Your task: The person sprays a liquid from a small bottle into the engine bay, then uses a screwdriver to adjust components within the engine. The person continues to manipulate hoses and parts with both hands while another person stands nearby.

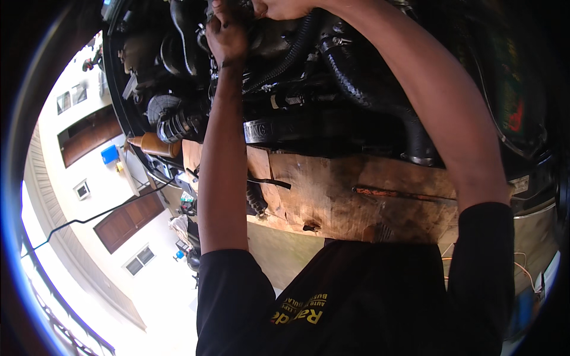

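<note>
Both my hands are deep in a car's engine bay, at the upper edge of the head view. My left hand [227, 37] has its fingers curled in among dark engine parts, its skin smudged with grease. Close beside it, on the right, my right hand [284, 8] is closed and partly cut off by the frame's edge. What either hand grips is hidden. Below them run a black corrugated tube [301, 43] and a thick black radiator hose [349, 74] with a clamp. A ribbed air duct [176, 127] lies left of my left forearm.
Stained cardboard [320, 178] covers the front edge, bearing a thin orange-red and dark strip [392, 193] and a black slender piece [273, 183]. An orange-brown nozzle bottle [159, 144] lies at the left. A thin black rod [110, 213] extends leftward. Beyond stands a white building [119, 190].
</note>
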### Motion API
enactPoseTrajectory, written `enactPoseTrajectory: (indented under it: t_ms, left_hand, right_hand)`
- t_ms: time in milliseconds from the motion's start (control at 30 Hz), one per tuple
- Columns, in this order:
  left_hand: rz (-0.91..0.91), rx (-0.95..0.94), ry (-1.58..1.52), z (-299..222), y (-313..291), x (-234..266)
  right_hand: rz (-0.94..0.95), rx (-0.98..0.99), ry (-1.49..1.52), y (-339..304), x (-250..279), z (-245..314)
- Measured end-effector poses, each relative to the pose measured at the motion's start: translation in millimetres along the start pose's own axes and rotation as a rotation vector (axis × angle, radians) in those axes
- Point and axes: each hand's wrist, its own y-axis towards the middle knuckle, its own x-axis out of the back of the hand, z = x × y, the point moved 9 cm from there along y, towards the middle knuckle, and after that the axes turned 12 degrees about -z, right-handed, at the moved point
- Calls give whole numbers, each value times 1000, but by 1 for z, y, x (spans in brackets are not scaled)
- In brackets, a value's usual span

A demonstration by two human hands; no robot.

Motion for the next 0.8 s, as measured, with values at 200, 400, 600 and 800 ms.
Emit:
enactPoseTrajectory:
  t_ms: [200, 400, 600, 800]
  left_hand:
    - [-10, 32, -11, -2, -4, 5]
    - [95, -42, -87, -44, -17, -11]
    - [77, -70, -61, -42, -16, 2]
    - [19, -65, -62, -38, -15, 0]
  right_hand:
    - [105, 92, 64, -17, -1, 22]
    - [-10, 164, 42, 7, -35, -8]
    - [-310, -160, 173, -134, 130, -3]
    - [-320, -578, 552, -210, 51, 21]
